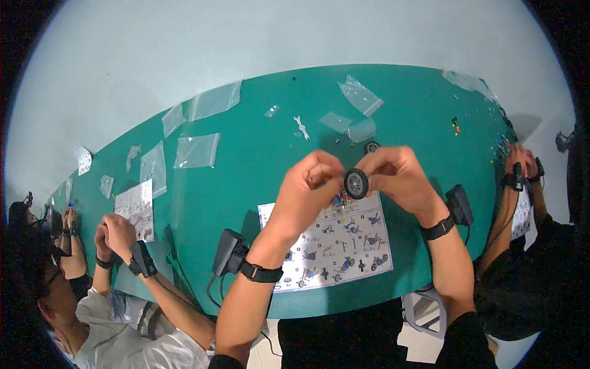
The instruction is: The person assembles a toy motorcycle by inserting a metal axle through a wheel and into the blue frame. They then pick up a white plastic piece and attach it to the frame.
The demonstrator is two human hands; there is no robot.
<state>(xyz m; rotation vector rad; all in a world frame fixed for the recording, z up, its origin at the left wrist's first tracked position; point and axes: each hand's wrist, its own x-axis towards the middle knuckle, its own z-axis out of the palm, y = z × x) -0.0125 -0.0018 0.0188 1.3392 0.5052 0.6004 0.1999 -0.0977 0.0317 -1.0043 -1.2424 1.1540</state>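
A black wheel with a grey spoked hub (356, 184) is held upright between my hands, above the top edge of a printed instruction sheet (332, 246). My right hand (396, 178) grips the wheel's right side with thumb and fingers. My left hand (313, 184) is closed, its fingertips at a small blue part (337, 200) just left of the wheel; my fingers partly hide that part. Another black wheel (372, 147) lies on the green table (258, 160) behind my right hand.
A white wrench-like piece (302, 128) and clear plastic bags (361, 95) lie farther back. Small coloured pieces (456, 127) are at the right. A co-worker's hands (115, 237) are at the left, another person's hands (521, 161) at the right.
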